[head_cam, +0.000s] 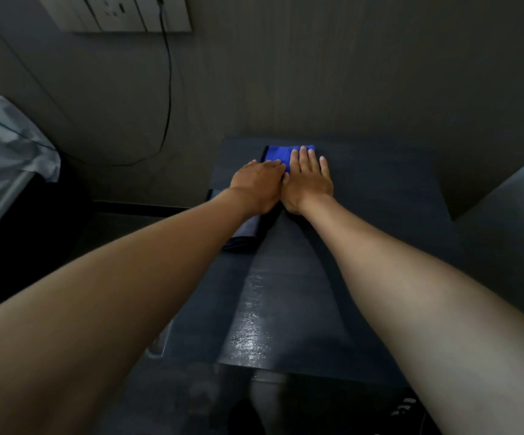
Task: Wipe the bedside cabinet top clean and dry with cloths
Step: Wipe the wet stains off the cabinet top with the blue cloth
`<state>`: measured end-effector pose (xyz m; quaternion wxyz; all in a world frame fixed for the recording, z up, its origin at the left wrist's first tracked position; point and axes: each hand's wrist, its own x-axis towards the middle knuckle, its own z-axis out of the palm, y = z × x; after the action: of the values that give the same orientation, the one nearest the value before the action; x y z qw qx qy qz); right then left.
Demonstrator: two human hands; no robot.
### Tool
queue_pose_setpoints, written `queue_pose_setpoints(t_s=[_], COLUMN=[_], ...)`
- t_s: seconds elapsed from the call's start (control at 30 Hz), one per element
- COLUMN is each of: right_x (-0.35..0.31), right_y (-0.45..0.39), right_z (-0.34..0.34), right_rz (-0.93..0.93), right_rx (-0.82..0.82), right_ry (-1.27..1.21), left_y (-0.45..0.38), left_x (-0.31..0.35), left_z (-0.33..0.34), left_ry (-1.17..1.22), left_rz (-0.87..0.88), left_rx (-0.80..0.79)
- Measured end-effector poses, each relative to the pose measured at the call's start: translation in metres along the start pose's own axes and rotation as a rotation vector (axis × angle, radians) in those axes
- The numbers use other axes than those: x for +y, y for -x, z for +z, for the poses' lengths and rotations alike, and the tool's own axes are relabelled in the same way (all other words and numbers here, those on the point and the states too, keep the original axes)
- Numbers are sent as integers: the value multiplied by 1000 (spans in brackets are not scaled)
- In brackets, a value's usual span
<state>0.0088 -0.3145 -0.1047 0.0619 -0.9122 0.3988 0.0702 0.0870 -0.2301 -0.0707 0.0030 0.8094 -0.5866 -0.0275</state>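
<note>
- I have both hands pressed flat, fingers spread wide, on the blue cloth (278,153) at the far edge of the worktop (380,199); neither hand grips it, they only bear down on it.
- My left hand (259,186) lies partly across the heel of my right hand (309,180), the two touching, so the push comes from both arms together.
- A second, grey cloth (245,230) lies folded at the left edge of the worktop, just under my left forearm; I judge it is the dry one for afterwards.
- The near middle of the top shows a wet sheen (254,324) in streaks, so that strip looks damp.
- To do this pass well, I should keep my palms level so the cloth stays flat and does not bunch, draw it in straight overlapping lanes, and reach the far corners beside the wall (317,89).
- The risk, I think, is my left arm nudging the grey cloth off the edge.
</note>
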Motion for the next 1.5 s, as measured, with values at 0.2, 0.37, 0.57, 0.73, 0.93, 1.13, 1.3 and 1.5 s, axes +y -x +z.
queue_pose_setpoints(t_s=[0.2, 0.37, 0.57, 0.73, 0.93, 1.13, 1.3, 1.5], right_x=[-28, -61, -98, -110, -108, -92, -60, 9], right_y=[-9, -16, -23, -35, -55, -62, -62, -53], right_z=[-9, -9, -8, -9, -11, -16, -16, -21], right_rz=[-15, -48, -75, -99, -96, -107, -62, -21], right_rx=[-103, -129, -136, -129, -86, -66, -45, -54], right_ry=[16, 10, 10, -1, 10, 27, 29, 51], left_y=[3, 13, 20, 12, -9, -35, -54, -76], left_x=[-22, -46, -76, -90, -99, -92, -68, 1], left_z=[-8, -8, -12, -4, 7, 17, 29, 31], left_ry=[15, 36, 85, 108, 24, -153, -139, -158], left_rz=[-148, -267, -357, -377, -344, -296, -269, -210], left_rx=[-103, -91, -91, -62, 2, 49, 100, 119])
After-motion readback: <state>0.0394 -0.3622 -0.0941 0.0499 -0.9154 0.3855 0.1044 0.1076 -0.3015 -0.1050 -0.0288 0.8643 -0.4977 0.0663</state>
